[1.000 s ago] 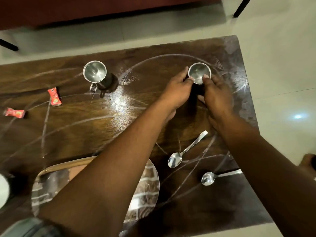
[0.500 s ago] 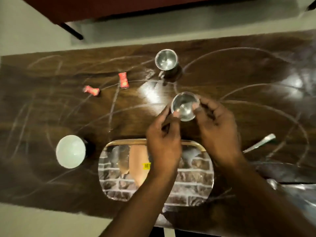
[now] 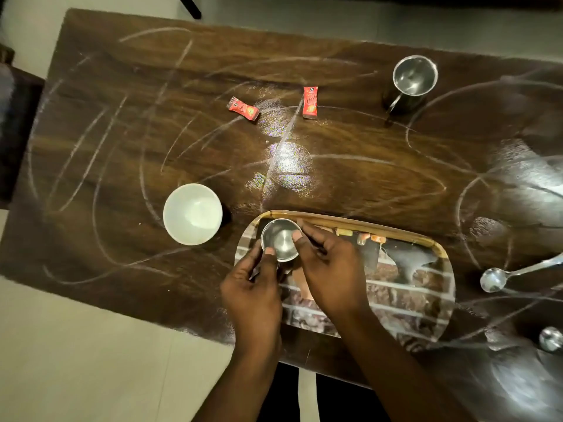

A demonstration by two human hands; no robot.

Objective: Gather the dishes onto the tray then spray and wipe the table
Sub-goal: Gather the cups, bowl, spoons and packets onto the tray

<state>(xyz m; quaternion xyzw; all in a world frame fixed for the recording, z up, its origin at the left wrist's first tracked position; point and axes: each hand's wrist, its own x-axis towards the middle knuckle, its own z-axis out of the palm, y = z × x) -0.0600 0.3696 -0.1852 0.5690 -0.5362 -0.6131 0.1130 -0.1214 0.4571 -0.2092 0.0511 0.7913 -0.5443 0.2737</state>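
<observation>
Gripping the small steel cup [image 3: 280,240] by its rim with curled fingers [image 3: 298,239] of left hand [image 3: 253,296] and right hand [image 3: 330,271], at the left end of the tray [image 3: 365,228] on the worktop [image 3: 380,172]; unclear whether set down.

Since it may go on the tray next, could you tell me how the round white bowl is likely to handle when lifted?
The round white bowl looks smooth and rigid, perhaps ceramic, so it is probably slippery and breakable if dropped. It stands upright and looks empty, so tipping or spilling seems unlikely.
</observation>
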